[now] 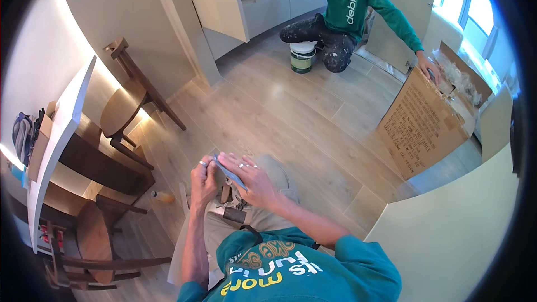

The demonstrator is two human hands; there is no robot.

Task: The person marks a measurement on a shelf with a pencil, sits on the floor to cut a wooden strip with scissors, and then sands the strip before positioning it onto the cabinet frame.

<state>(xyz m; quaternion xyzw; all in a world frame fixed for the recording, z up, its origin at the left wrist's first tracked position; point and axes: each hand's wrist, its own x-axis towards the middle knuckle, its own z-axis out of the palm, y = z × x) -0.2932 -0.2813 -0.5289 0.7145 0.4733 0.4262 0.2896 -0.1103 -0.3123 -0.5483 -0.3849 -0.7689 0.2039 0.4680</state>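
Observation:
Both my hands are raised close together over my lap. My right hand [250,181] wears rings and lies along a flat blue-grey strip [232,177], thumb side and palm against it. The strip is thin and tilted; I cannot tell its exact kind. Next to its upper end, my left hand [203,183] is closed in a pinch, fingertips touching or almost touching the strip. What lies inside that pinch is hidden. Below the hands, a dark pouch [235,214] rests against my light trousers.
Ahead, another person in a green shirt [352,0] kneels beside a lidded paint bucket [302,57], one hand on a cardboard box [422,123]. Wooden chairs [126,106] and a white-topped table [59,140] stand left. A small bottle [163,197] is on the floor. A pale panel [442,218] stands right.

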